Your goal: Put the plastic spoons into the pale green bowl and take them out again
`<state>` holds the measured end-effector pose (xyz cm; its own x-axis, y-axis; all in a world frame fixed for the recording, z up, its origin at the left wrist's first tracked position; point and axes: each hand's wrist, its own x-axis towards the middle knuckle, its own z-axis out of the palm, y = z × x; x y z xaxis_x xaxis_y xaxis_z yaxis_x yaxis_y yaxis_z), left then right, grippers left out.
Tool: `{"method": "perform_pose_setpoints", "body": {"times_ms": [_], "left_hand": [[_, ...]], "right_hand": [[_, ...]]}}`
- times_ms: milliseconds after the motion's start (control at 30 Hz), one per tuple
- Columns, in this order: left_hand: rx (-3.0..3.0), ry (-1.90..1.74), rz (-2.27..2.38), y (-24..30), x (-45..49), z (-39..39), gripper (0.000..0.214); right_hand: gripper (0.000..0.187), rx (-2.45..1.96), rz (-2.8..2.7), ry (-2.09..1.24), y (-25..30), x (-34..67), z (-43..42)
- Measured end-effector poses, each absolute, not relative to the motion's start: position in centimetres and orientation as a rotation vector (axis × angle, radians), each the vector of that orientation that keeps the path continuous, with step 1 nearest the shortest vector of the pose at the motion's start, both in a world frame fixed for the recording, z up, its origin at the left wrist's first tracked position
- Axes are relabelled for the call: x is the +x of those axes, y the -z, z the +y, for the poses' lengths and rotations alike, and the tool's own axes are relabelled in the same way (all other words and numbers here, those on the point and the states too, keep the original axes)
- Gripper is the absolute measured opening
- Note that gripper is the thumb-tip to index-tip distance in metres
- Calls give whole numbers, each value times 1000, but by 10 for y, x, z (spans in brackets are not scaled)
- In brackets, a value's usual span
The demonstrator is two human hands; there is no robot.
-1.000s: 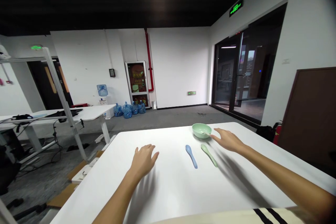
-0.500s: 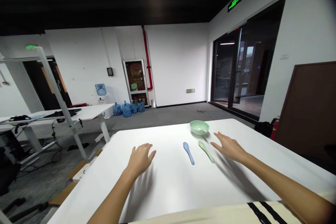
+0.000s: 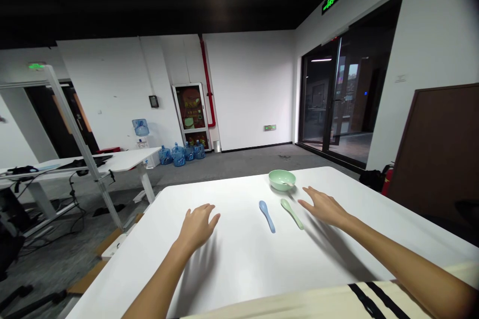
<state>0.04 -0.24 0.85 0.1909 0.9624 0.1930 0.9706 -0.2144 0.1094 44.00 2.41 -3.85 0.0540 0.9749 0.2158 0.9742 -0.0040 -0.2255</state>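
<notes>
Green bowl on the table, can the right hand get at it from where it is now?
Probably yes. The right hand is open, close to the green bowl, with nothing standing between them on the white table. The green spoon lies beside the fingers, seemingly clear of the way.

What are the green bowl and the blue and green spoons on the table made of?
The green bowl looks like plastic, or maybe ceramic, with a smooth, soft shine. The blue spoon and green spoon look like smooth plastic too: thick, rounded and one even colour. From here, I can't be sure.
</notes>
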Motion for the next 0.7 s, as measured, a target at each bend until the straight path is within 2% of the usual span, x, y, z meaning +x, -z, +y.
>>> {"method": "perform_pose_setpoints", "body": {"times_ms": [700], "left_hand": [[-2401, 355, -1935, -8, 0, -2, 47]], "right_hand": [[70, -2002, -1979, -26, 40, 442, 26]]}}
